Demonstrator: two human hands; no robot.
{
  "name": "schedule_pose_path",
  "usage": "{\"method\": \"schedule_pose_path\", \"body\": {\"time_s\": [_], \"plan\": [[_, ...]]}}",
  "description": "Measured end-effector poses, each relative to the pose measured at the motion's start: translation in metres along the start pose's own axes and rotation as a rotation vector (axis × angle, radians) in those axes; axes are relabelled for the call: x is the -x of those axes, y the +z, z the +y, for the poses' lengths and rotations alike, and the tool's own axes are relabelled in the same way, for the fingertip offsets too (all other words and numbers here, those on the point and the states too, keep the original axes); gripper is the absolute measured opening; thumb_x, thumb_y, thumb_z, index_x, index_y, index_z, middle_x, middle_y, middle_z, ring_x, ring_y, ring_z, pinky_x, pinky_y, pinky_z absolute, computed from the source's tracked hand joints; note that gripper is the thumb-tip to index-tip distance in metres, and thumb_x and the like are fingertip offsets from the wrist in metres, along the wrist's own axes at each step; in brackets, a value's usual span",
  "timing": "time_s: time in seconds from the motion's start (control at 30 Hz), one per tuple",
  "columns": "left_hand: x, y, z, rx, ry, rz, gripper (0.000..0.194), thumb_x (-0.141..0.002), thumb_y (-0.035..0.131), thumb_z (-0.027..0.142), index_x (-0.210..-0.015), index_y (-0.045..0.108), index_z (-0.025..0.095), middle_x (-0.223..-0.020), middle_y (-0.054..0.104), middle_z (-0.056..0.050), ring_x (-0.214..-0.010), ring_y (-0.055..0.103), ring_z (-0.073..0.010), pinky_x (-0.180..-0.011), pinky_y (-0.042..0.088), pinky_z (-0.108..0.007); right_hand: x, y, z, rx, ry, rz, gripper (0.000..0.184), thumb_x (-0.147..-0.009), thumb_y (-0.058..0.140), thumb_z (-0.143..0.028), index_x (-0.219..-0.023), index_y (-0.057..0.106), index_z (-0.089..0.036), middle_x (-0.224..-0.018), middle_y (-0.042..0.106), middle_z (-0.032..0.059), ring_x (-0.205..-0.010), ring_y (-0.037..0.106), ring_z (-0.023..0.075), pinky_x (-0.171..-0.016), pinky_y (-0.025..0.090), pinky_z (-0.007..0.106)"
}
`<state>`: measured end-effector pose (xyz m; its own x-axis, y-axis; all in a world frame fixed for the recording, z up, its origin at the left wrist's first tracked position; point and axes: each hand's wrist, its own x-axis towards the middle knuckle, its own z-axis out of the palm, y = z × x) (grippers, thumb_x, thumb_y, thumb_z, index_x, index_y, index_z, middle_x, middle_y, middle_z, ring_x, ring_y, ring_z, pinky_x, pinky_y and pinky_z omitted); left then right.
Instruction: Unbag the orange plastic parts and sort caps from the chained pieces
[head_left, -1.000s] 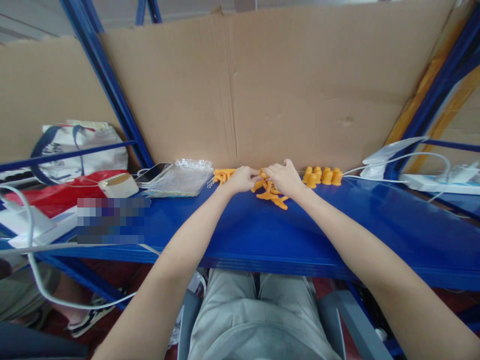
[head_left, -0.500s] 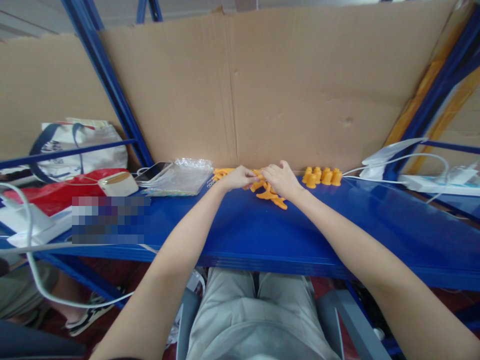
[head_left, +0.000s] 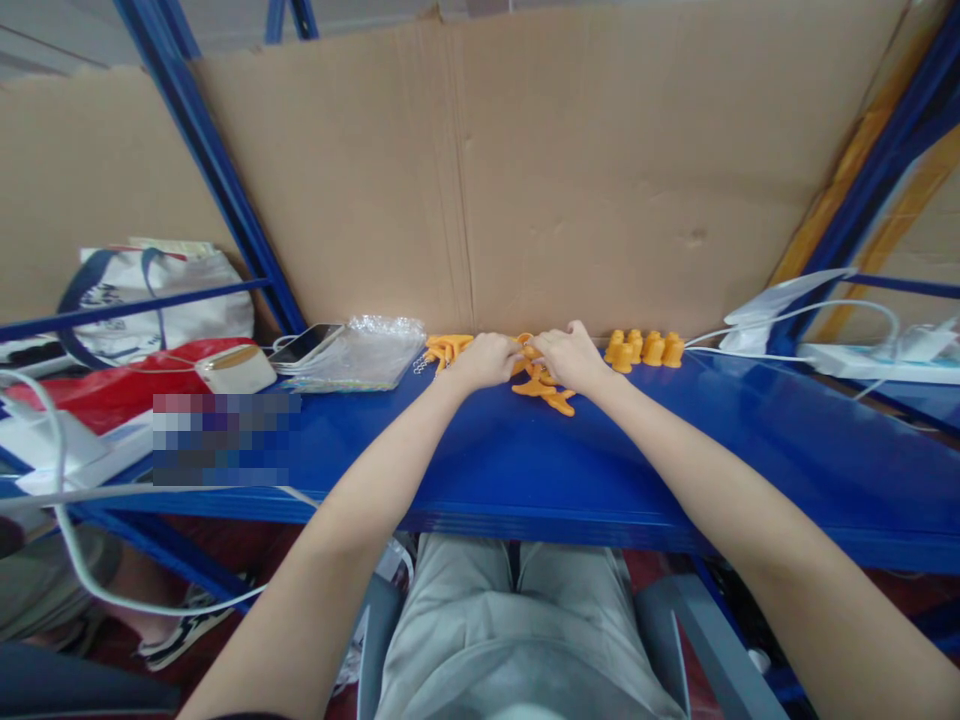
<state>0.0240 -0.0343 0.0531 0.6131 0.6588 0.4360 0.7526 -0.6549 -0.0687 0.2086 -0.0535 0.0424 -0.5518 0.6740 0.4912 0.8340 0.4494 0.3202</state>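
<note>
My left hand (head_left: 491,361) and my right hand (head_left: 564,358) meet over the far part of the blue shelf, fingers bent and closed. A small orange plastic piece (head_left: 527,346) shows between their fingertips; its exact shape is mostly covered by the fingers. Just below the hands lie several curved orange plastic pieces (head_left: 556,402). More orange pieces (head_left: 448,349) are heaped left of my left hand, beside some small metal rings (head_left: 421,365). Right of my right hand stand several orange bell-shaped plastic pieces (head_left: 652,349) in a cluster.
Clear plastic bags (head_left: 367,355) and a phone (head_left: 306,345) lie to the left, near a white box (head_left: 235,369) and a red bag (head_left: 142,375). White cables run at both sides. A cardboard wall (head_left: 600,180) closes the back. Another person's foot (head_left: 172,640) shows lower left.
My left hand has moved slightly right and turned, its fingers closer to the right hand. More of the orange heap at left now shows. The right hand has barely moved.
</note>
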Motion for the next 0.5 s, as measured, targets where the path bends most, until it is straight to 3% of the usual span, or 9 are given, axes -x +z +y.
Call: {"method": "schedule_pose_path", "body": {"time_s": [0.1, 0.23, 0.37, 0.5], "plan": [[-0.002, -0.001, -0.006, 0.165, -0.037, 0.012, 0.026, -0.088, 0.058, 0.026, -0.069, 0.072, 0.015, -0.067, 0.070, -0.007, -0.066, 0.064, -0.0180, -0.068, 0.046, -0.029, 0.000, -0.001, 0.001, 0.028, -0.040, 0.034, 0.023, -0.098, 0.044, -0.015, -0.108, 0.064, -0.016, -0.095, 0.074, 0.0107, -0.093, 0.060, 0.0247, -0.077, 0.022, 0.037], [-0.001, -0.005, -0.017, 0.597, -0.078, -0.151, 0.034, -0.088, 0.061, 0.028, -0.056, 0.065, 0.015, -0.051, 0.060, -0.001, -0.051, 0.055, -0.0113, -0.060, 0.044, -0.025, 0.000, -0.002, -0.001, 0.058, -0.114, 0.114, 0.026, -0.099, 0.040, -0.013, -0.103, 0.065, -0.018, -0.092, 0.073, 0.0090, -0.092, 0.057, 0.0238, -0.080, 0.024, 0.038], [0.005, -0.009, -0.023, 0.976, -0.150, -0.256, 0.029, -0.084, 0.070, 0.035, -0.065, 0.070, 0.013, -0.053, 0.061, -0.001, -0.053, 0.060, -0.0125, -0.062, 0.050, -0.027, 0.000, -0.003, -0.002, 0.073, -0.144, 0.172, 0.027, -0.100, 0.038, -0.013, -0.102, 0.065, -0.019, -0.096, 0.072, 0.0093, -0.097, 0.054, 0.0242, -0.085, 0.026, 0.039], [0.009, -0.010, -0.024, 1.142, -0.257, -0.308, 0.022, -0.080, 0.075, 0.030, -0.069, 0.070, 0.012, -0.051, 0.058, 0.000, -0.051, 0.061, -0.0139, -0.060, 0.053, -0.029, 0.005, -0.002, 0.015, 0.069, -0.053, 0.219, 0.029, -0.096, 0.037, -0.009, -0.103, 0.063, -0.021, -0.099, 0.070, 0.0111, -0.100, 0.053, 0.0261, -0.089, 0.028, 0.041]]}}
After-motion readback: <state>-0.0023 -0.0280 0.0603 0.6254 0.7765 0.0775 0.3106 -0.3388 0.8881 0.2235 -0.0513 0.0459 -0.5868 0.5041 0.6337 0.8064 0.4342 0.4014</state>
